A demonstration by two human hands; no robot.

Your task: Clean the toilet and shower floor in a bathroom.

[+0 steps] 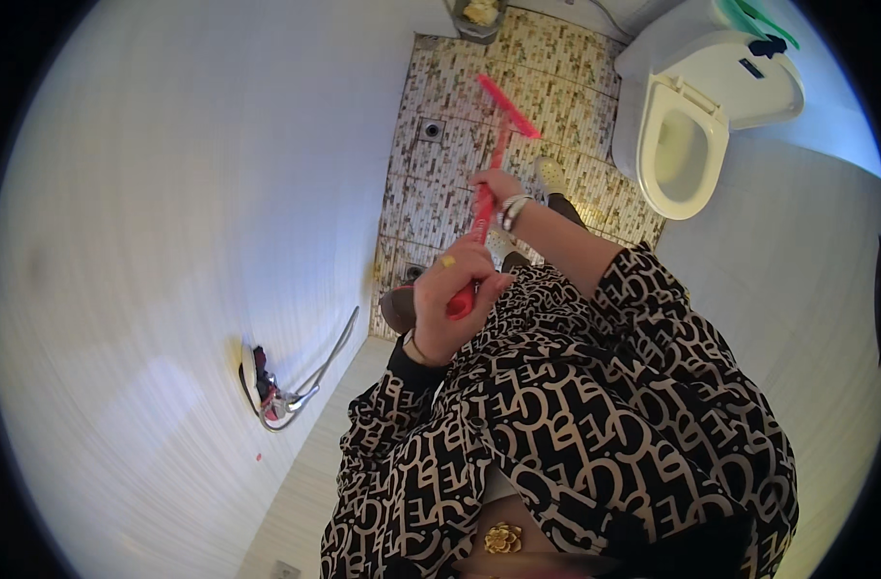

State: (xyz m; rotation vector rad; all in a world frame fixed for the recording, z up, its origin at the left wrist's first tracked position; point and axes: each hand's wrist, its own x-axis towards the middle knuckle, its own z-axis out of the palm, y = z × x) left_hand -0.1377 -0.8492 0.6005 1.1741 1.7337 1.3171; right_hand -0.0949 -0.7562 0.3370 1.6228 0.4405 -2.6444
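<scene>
I hold a red floor squeegee (pixel 509 105) by its handle, its long blade lying across the patterned tile floor (pixel 450 82) ahead of me. My left hand (pixel 452 294), with a yellow ring on one finger, is closed round the top end of the handle. Further down, my right hand (pixel 498 186) is wrapped round the same handle, with bracelets at the wrist. The blade points away from my body, to the right of a square floor drain (pixel 431 129).
A white toilet (pixel 682 154) stands at the right with its lid up. At the far wall is a bin (pixel 480 27) with crumpled waste in it. A shower hose and fittings (pixel 284 403) hang on the left wall. My shoe (pixel 550 176) shows near the blade.
</scene>
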